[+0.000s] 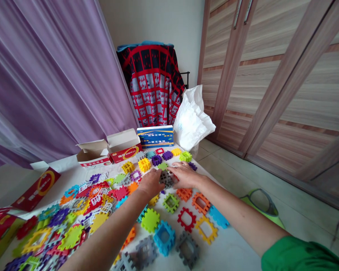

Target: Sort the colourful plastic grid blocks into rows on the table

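Observation:
A stack of grey interlocking blocks [166, 180] lies on the table between my two hands. My left hand [151, 183] is curled against its left side, with most of its fingertips hidden. From the right, my right hand [184, 174] grips the same stack with bent fingers, slightly spread. Just beyond is a light green block [163, 166]. Nearer to me lie a green frame block [171, 203], an orange block [184, 194] and a red frame block [187, 219]. A yellow stack [144, 165] and a purple stack [156, 160] stand behind my left hand.
A heap of mixed coloured pieces [73, 237] covers the table's left side. Open red cartons [125, 152] and a blue box [155, 137] line the back. A white bag [192, 118] stands at the far right corner. A green-rimmed object [264, 205] lies on the floor.

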{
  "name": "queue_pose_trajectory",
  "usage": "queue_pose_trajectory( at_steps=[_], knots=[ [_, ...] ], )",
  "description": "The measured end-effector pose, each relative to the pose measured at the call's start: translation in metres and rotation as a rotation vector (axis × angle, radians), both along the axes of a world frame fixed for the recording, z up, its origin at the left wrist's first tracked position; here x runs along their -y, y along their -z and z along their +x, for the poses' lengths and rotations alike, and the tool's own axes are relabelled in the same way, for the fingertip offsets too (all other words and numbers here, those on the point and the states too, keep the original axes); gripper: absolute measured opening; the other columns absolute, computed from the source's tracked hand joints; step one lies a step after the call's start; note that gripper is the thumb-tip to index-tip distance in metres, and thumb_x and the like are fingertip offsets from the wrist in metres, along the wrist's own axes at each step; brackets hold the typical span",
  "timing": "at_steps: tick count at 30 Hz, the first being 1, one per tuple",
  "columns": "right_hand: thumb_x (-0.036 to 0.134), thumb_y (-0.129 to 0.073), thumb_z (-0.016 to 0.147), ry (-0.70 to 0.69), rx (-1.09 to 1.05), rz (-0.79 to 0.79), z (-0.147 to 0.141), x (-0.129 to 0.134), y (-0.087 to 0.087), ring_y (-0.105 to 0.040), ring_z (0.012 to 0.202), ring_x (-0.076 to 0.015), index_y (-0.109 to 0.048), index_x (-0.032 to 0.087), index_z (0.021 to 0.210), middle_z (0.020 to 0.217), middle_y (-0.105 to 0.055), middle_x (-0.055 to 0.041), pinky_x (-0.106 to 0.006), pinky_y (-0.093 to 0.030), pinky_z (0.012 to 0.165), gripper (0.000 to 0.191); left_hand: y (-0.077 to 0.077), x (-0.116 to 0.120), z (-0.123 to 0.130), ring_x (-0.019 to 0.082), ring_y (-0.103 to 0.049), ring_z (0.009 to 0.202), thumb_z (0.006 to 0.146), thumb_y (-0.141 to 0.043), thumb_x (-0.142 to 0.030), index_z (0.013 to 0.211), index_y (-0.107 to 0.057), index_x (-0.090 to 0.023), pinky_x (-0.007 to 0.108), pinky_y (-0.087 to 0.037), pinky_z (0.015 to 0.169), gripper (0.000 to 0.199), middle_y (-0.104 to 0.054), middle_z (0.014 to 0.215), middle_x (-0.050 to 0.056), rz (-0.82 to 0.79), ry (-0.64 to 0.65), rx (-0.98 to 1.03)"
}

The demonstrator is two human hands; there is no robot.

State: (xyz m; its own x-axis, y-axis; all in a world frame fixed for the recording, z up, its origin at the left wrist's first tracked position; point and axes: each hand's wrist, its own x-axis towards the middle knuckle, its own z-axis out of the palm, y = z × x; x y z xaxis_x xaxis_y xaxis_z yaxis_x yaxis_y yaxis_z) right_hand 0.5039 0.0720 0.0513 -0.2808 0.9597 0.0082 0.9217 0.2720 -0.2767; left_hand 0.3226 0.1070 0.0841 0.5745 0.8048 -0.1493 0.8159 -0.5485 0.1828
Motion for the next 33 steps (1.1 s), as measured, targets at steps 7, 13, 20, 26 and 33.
queue_pose_trajectory(
  at_steps=[7, 13, 20, 26, 33],
  knots=[
    [0.022, -0.061, 0.077, 0.017, 0.007, 0.047, 0.001, 0.011, -0.014, -0.047, 0.129, -0.0296, -0.051, 0.019, 0.135, 0.129, -0.061, -0.0156, -0.041, -0.032, 0.102, 0.059, 0.007, 0.009, -0.011, 0.027, -0.049, 0.132, 0.073, -0.066, -0.02, 0.145, -0.04, -0.015, 0.034, -0.037, 0.109, 0.076, -0.048, 0.148, 0.016, -0.088, -0.093, 0.167],
    [0.016, -0.047, 0.085, 0.334, 0.007, -0.135, -0.005, 0.017, -0.024, -0.065, 0.103, -0.0251, -0.063, 0.024, 0.117, 0.11, -0.072, -0.0083, -0.033, -0.044, 0.081, 0.036, 0.021, 0.006, -0.033, 0.019, -0.068, 0.105, 0.078, -0.052, -0.013, 0.127, -0.058, -0.02, 0.028, -0.054, 0.084, 0.049, -0.068, 0.125, 0.008, -0.39, -0.267, 0.321],
    [0.017, -0.053, 0.082, 0.327, 0.04, -0.207, -0.025, 0.007, -0.029, -0.069, 0.099, -0.0295, -0.066, 0.021, 0.115, 0.111, -0.072, -0.0151, -0.033, -0.049, 0.072, 0.036, 0.022, 0.005, -0.011, 0.015, -0.072, 0.077, 0.075, -0.051, -0.009, 0.104, -0.064, -0.017, 0.02, -0.054, 0.057, 0.033, -0.074, 0.088, 0.004, -0.76, -0.389, 0.469],
    [0.015, -0.053, 0.082, 0.342, 0.038, -0.241, -0.029, 0.007, -0.03, -0.068, 0.102, -0.0304, -0.068, 0.019, 0.112, 0.111, -0.072, -0.016, -0.033, -0.05, 0.075, 0.033, 0.019, 0.012, -0.004, 0.014, -0.071, 0.073, 0.073, -0.057, -0.008, 0.1, -0.063, -0.015, 0.02, -0.054, 0.06, 0.029, -0.07, 0.074, 0.002, -0.866, -0.464, 0.587],
    [0.016, -0.053, 0.081, 0.352, 0.032, -0.241, -0.027, 0.006, -0.027, -0.069, 0.101, -0.0284, -0.069, 0.02, 0.11, 0.109, -0.073, -0.0145, -0.032, -0.05, 0.073, 0.033, 0.018, 0.011, -0.003, 0.013, -0.072, 0.075, 0.076, -0.053, -0.005, 0.105, -0.062, -0.014, 0.018, -0.054, 0.06, 0.031, -0.072, 0.081, 0.004, -0.934, -0.544, 0.656]
  ],
)
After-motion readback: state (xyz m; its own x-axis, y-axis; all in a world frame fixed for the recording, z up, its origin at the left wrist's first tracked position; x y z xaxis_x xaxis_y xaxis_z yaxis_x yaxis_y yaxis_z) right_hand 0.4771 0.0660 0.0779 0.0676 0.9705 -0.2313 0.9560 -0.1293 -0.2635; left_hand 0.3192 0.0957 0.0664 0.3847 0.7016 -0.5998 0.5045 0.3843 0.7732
